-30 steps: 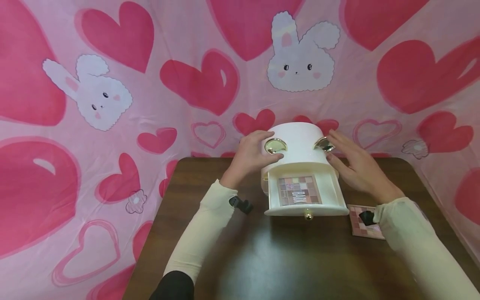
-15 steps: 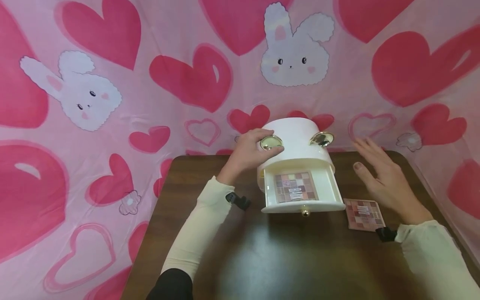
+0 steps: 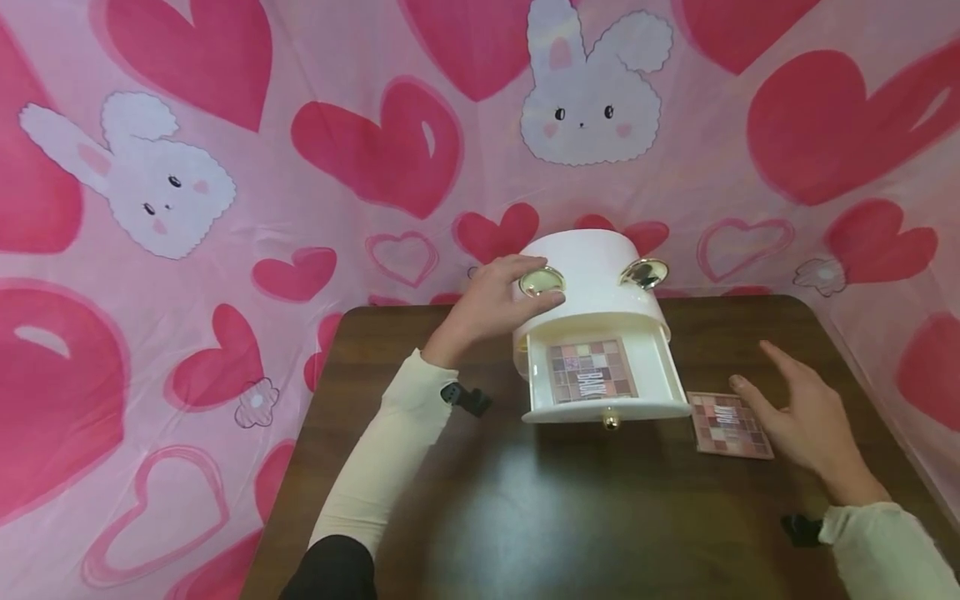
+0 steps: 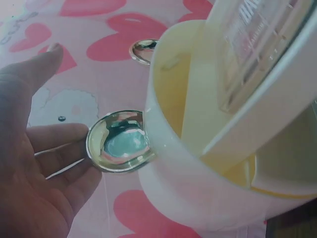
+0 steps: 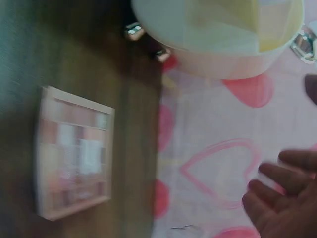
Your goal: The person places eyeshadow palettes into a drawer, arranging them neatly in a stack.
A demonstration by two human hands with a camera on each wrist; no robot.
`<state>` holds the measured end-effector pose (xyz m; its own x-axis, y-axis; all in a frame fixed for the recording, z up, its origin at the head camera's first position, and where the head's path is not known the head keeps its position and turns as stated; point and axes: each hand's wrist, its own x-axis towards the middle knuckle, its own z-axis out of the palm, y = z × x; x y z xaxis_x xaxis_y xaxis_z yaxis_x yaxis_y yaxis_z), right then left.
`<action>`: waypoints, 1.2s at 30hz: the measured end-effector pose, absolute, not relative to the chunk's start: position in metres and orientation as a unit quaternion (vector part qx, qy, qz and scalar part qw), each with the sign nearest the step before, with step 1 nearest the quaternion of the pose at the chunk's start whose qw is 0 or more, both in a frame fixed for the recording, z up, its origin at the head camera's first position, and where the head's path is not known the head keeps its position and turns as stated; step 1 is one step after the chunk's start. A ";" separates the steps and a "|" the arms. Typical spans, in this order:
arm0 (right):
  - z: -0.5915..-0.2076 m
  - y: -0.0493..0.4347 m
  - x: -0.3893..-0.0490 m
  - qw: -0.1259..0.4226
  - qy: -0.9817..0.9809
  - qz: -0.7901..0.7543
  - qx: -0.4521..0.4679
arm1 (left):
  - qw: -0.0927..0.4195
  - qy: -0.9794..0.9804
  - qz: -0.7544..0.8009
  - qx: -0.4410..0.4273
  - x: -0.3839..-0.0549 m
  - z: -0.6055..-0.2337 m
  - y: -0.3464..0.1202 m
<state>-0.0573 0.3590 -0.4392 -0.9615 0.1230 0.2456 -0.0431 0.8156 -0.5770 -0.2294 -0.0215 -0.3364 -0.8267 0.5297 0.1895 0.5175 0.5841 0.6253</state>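
Observation:
A white storage box point(image 3: 592, 254) with two gold ear-shaped pieces stands at the back of the table, its top drawer point(image 3: 651, 411) pulled out. One eyeshadow palette point(image 3: 591, 372) lies inside that drawer. My left hand point(image 3: 491, 304) rests its fingertips at the left gold ear point(image 4: 121, 144), thumb spread apart from the fingers. A second eyeshadow palette point(image 3: 727, 425) lies on the table just right of the drawer. Beside it, my right hand point(image 3: 810, 421) hovers with fingers extended and nothing held. The right wrist view shows this palette point(image 5: 77, 153) flat on the wood, apart from the fingers.
The dark wooden table point(image 3: 585, 525) runs back to a pink cloth point(image 3: 420, 50) printed with hearts and rabbits. A gold knob point(image 3: 611, 418) sticks out from the drawer front. The right gold ear point(image 3: 643, 273) juts from the box's side.
My right hand has come off the right gold ear and moved right and down toward the palette on the table. The left hand stays at its ear.

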 end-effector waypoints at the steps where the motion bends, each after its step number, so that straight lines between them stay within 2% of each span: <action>1: -0.445 0.359 -0.055 0.136 -0.944 0.298 -0.043 | 0.009 0.891 0.344 0.297 -0.229 -0.337 -0.022; 5: -0.466 0.359 -0.045 0.117 -0.943 0.291 -0.111 | 0.015 0.892 0.335 0.304 -0.229 -0.339 -0.024; 11: -0.492 0.357 -0.037 0.090 -0.933 0.309 -0.163 | 0.013 0.891 0.334 0.308 -0.231 -0.339 -0.026; 24: -0.527 0.347 -0.032 0.053 -0.889 0.343 -0.300 | 0.005 0.879 0.359 0.314 -0.233 -0.345 -0.026; 36: -0.550 0.333 -0.024 0.037 -0.886 0.328 -0.327 | 0.015 0.881 0.364 0.302 -0.231 -0.347 -0.024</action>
<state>-0.0237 0.3330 -0.5497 -0.7835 0.6034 -0.1485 0.5548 0.5717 -0.6044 -0.2310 -0.0240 -0.3467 -0.8175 0.5423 0.1942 0.5209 0.5522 0.6509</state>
